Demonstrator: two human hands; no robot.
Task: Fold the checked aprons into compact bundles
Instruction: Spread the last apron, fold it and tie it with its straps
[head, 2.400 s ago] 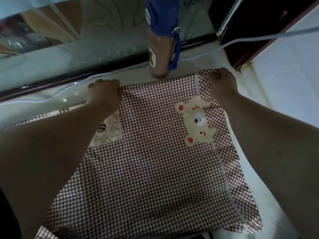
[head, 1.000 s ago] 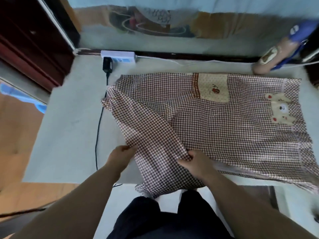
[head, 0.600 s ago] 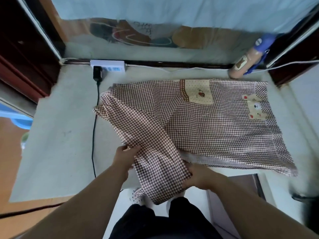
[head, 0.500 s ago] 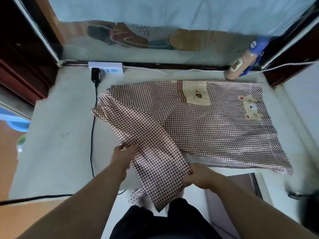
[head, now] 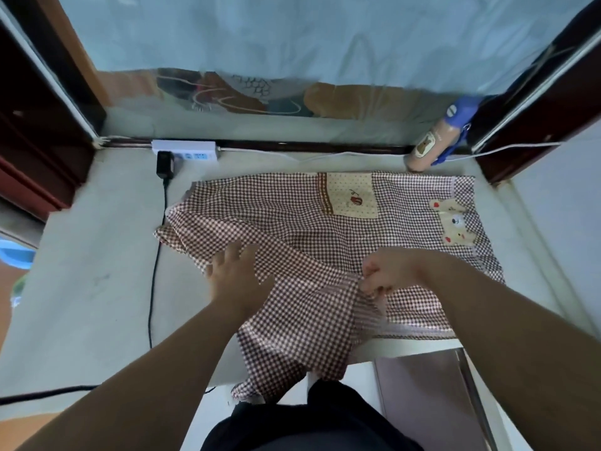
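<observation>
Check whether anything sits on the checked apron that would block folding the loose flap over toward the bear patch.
Nothing visible does. The left hand rests flat on the apron, the right hand pinches a fold, and the cloth's top is bare. The bottle and power strip sit beyond its far edge.

Right hand (head: 387, 271) fingertips are buried in a bunched apron (head: 325, 242) fold. At 8 o'clock a cable (head: 150, 304) leaves the frame. Bottle (head: 426, 151) label at 1 o'clock is unreadable.
</observation>
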